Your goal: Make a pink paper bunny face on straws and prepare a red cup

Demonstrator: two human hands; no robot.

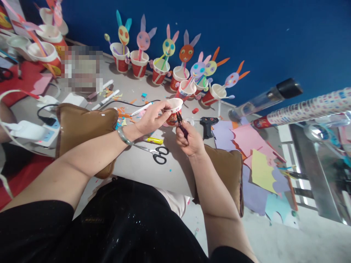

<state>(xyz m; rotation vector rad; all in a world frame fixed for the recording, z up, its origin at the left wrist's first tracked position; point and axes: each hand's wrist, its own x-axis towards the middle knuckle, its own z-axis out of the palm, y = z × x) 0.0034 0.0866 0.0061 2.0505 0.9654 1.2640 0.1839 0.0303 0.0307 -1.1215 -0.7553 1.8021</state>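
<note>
My left hand point(153, 117) pinches the rim of a red and white paper cup point(174, 106), steadying it upright at the middle of the table. In my right hand point(190, 138) is a dark pointed tool point(181, 124), which looks like pliers or a hole punch; its tips reach the cup's side. Fingers hide much of the tool's handles. Below the cup lie a yellow stick-shaped piece point(155, 140) and black-handled scissors point(156, 153). A black glue gun point(208, 126) rests to the right of my right hand.
Paper-cup rabbits point(138, 64) stand in a row along the blue wall. Brown cushions point(85, 128) lie under my arms. Coloured paper sheets point(263, 171) spread at the right, beside a long stack of cups point(307, 107). A power strip point(51, 133) with cables sits at left.
</note>
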